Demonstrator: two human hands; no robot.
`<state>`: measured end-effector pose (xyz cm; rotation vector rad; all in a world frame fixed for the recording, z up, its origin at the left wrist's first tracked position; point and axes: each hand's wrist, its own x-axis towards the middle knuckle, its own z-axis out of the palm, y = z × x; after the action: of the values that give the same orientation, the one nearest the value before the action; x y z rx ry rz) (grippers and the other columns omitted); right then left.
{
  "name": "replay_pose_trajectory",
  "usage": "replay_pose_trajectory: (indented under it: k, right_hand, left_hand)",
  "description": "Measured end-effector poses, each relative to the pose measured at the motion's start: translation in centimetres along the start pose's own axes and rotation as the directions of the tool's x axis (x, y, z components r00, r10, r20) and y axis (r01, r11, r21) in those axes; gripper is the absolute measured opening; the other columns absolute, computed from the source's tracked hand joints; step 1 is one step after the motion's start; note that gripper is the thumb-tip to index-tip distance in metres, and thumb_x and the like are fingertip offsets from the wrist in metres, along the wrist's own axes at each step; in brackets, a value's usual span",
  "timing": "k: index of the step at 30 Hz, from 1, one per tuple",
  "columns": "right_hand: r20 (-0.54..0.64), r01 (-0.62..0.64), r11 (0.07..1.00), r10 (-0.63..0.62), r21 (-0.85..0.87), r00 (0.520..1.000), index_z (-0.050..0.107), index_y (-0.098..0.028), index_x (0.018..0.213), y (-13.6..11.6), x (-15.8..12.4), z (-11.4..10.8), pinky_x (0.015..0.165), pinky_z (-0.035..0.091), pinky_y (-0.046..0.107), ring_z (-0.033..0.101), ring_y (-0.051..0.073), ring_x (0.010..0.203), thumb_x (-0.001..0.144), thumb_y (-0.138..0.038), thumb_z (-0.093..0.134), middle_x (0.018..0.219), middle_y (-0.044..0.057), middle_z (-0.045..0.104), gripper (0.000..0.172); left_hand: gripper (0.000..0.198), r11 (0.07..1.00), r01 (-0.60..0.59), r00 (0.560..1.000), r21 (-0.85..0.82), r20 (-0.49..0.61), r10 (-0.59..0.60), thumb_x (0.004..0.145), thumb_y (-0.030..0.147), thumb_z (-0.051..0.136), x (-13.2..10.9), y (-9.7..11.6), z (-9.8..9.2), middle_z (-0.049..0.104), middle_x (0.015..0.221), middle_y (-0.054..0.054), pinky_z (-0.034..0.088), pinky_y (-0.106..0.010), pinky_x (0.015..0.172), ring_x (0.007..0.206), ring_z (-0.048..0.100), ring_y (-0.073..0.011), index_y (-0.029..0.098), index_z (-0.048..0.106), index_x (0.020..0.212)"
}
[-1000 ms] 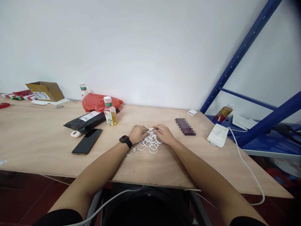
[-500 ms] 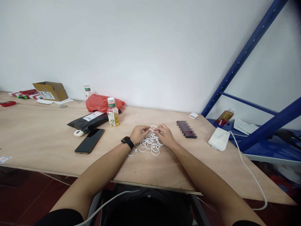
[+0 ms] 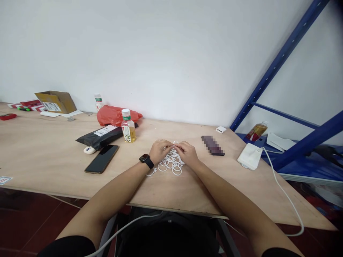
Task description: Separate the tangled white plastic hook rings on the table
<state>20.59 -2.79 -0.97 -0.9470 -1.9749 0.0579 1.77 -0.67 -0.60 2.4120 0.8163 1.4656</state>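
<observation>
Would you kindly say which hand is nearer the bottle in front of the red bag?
Left. The left hand is right of the bottle, at the white rings; the right hand is farther away, on the rings' other side.

Workshop, probably: plywood table (image 3: pixel 166 192), rack (image 3: pixel 278 66)

Even, diffuse light; I can't tell its direction. Wall (image 3: pixel 171 64) reads bright, slightly washed out. Surface (image 3: pixel 59 153) well lit, soft shadow beside the right forearm (image 3: pixel 225 192). Floor (image 3: pixel 37 223) goes dim. I get wide-angle stretch toward the borders, dark vignetting top right, smeary clutter (image 3: pixel 318 200) lower right. White rings (image 3: pixel 175 165) lack crisp detail for me; mosaic blocks hide the dark slab (image 3: pixel 213 145).
</observation>
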Motion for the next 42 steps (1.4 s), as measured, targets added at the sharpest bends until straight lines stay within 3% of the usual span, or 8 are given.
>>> replay_pose_trajectory:
  k: [7,13,17,21,24,31,38,42]
  right_hand:
    - [0.008,-0.009,0.999,0.01,-0.032,1.0,0.068,-0.022,0.093,-0.6,0.4,-0.3,0.072,0.05,0.029,0.063,0.017,0.077,0.093,-0.03,0.051,0.084,0.005,0.068,0.019]
    - [0.088,-0.089,0.995,0.092,-0.045,0.992,0.062,-0.023,0.118,-0.6,0.2,0.1,0.079,0.051,0.033,0.064,0.019,0.079,0.092,-0.032,0.052,0.104,0.007,0.069,0.03]
    - [0.049,-0.075,0.994,0.079,-0.073,0.996,0.067,-0.024,0.11,1.0,0.7,0.3,0.087,0.05,0.036,0.064,0.022,0.095,0.094,-0.028,0.048,0.102,0.007,0.071,0.026]
    - [0.052,-0.188,0.963,0.202,-0.192,0.978,0.07,-0.023,0.105,4.3,1.4,-0.1,0.089,0.048,0.035,0.064,0.021,0.098,0.091,-0.024,0.05,0.106,0.007,0.071,0.024]
    - [0.123,-0.282,0.93,0.317,-0.235,0.941,0.071,-0.02,0.101,6.3,1.1,-0.5,0.082,0.049,0.034,0.066,0.02,0.085,0.087,-0.023,0.055,0.102,0.007,0.072,0.021]
    - [0.174,-0.252,0.926,0.307,-0.283,0.936,0.072,-0.022,0.098,6.3,0.2,-1.0,0.08,0.047,0.031,0.063,0.019,0.089,0.087,-0.028,0.058,0.1,0.006,0.07,0.019]
    - [0.322,-0.252,0.923,0.342,-0.289,0.883,0.072,-0.022,0.08,6.6,0.4,-0.1,0.076,0.045,0.026,0.063,0.017,0.086,0.086,-0.029,0.059,0.09,0.004,0.068,0.016]
    - [0.324,-0.29,0.914,0.375,-0.282,0.868,0.071,-0.021,0.075,5.7,0.4,0.2,0.069,0.044,0.024,0.063,0.017,0.08,0.081,-0.026,0.062,0.085,0.004,0.07,0.013]
  left_hand:
    - [0.014,0.994,-0.037,0.999,0.103,0.026,0.034,0.089,0.027,0.06,-0.1,0.3,-0.1,0.074,0.089,-0.004,0.048,-0.033,0.08,0.082,0.066,-0.0163,0.021,0.073,0.091]
    - [0.018,0.973,0.22,0.974,0.065,-0.065,-0.215,0.089,0.031,0.059,0.0,0.5,0.3,0.074,0.087,-0.004,0.051,-0.031,0.078,0.076,0.064,-0.0154,0.02,0.073,0.093]
    - [0.019,0.968,0.245,0.969,0.063,-0.055,-0.241,0.086,0.027,0.062,0.1,-0.1,0.0,0.073,0.094,-0.005,0.051,-0.033,0.083,0.08,0.064,-0.0163,0.02,0.07,0.102]
    - [0.024,0.95,0.258,0.963,0.175,0.032,-0.267,0.084,0.028,0.064,0.0,-1.1,-0.3,0.072,0.102,-0.005,0.048,-0.036,0.09,0.091,0.063,-0.0195,0.02,0.069,0.106]
    - [0.02,0.928,0.259,0.94,0.269,0.151,-0.306,0.085,0.032,0.062,-0.2,-1.6,-0.4,0.072,0.103,-0.006,0.044,-0.038,0.095,0.1,0.062,-0.0221,0.02,0.072,0.097]
    - [0.023,0.918,0.204,0.875,0.341,0.357,-0.327,0.086,0.038,0.058,-0.4,-0.9,-0.4,0.073,0.102,-0.004,0.039,-0.037,0.094,0.1,0.063,-0.0224,0.024,0.073,0.095]
    - [0.036,0.92,0.196,0.88,0.34,0.352,-0.318,0.09,0.046,0.051,-0.2,-0.3,-0.4,0.074,0.09,-0.005,0.034,-0.04,0.095,0.093,0.063,-0.0211,0.022,0.074,0.076]
    - [0.029,0.917,0.222,0.894,0.331,0.305,-0.327,0.089,0.044,0.053,-0.3,-0.4,-0.3,0.074,0.097,-0.005,0.032,-0.04,0.098,0.098,0.062,-0.0215,0.024,0.074,0.088]
